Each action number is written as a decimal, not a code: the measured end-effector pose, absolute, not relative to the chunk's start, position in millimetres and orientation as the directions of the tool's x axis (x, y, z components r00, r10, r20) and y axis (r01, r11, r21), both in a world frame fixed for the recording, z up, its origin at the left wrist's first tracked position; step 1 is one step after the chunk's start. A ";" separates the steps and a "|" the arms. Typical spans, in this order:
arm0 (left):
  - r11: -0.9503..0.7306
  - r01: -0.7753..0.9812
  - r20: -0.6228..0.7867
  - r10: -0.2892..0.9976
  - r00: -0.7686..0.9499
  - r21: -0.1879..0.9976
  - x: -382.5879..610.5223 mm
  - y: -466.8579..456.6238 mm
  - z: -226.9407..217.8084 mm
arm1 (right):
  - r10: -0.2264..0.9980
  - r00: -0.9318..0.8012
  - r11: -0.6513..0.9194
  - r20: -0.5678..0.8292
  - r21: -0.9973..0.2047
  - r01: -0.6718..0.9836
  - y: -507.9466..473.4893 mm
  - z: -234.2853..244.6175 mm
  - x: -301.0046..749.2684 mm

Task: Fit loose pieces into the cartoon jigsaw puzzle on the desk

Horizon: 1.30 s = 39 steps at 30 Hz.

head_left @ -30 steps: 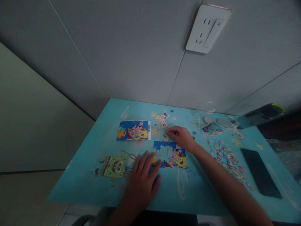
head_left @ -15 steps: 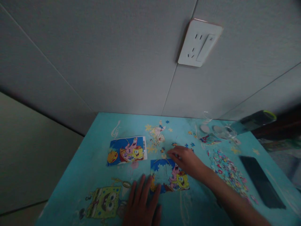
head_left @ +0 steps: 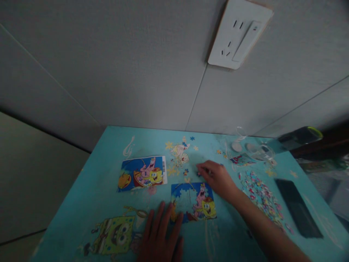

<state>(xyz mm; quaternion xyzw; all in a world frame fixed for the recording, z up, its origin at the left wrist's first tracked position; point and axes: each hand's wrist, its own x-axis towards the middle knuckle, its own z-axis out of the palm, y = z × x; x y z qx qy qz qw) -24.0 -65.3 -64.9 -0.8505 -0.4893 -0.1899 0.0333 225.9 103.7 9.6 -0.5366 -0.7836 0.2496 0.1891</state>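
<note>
A partly assembled jigsaw puzzle (head_left: 207,205), showing cartoon figures on blue, lies on the table with a gap in its middle. My left hand (head_left: 160,234) rests flat with fingers apart, its fingertips at the puzzle's lower left edge. Just beyond the puzzle's upper right corner is my right hand (head_left: 215,178), thumb and fingers drawn together. Whatever they may pinch is hidden. Close to those fingertips lie a small loose puzzle piece (head_left: 185,172) and another dark piece partly under the hand. The matching picture card (head_left: 143,174) lies to the left.
Right of my forearm spreads a heap of puzzle pieces (head_left: 263,198), with a dark phone-like slab (head_left: 298,207) beyond it. Clear plastic containers (head_left: 261,153) and a small printed packet (head_left: 242,159) are at the back right. A wall with a socket plate (head_left: 238,34) borders the blue patterned table (head_left: 79,203).
My right hand has moved a little away from the puzzle's top edge, toward the loose pieces behind it. My left hand stays at the puzzle's edge. The view has shifted slightly.
</note>
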 end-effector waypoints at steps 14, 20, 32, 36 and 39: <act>-0.376 0.858 0.137 0.926 0.351 0.350 -14.8 -68.8 -32.1 | 0.957 -0.289 0.280 0.035 -0.380 0.882 213.3 -21.0 164.5; -0.397 0.845 0.152 0.918 0.367 0.358 -15.7 -69.5 -31.7 | 0.957 -0.287 0.279 0.042 -0.403 0.871 198.1 -3.9 187.2; -0.399 0.850 0.202 0.915 0.348 0.344 -14.4 -69.8 -32.6 | 0.865 -0.474 0.213 -0.166 -0.734 0.645 53.0 13.7 236.0; -0.398 0.856 0.198 0.916 0.350 0.330 -14.5 -69.8 -31.4 | 0.849 -0.500 0.261 -0.169 -0.688 0.677 52.4 6.8 230.6; -0.396 0.861 0.190 0.917 0.352 0.320 -14.4 -70.5 -31.5 | 0.842 -0.512 0.279 -0.168 -0.677 0.681 56.0 4.6 228.3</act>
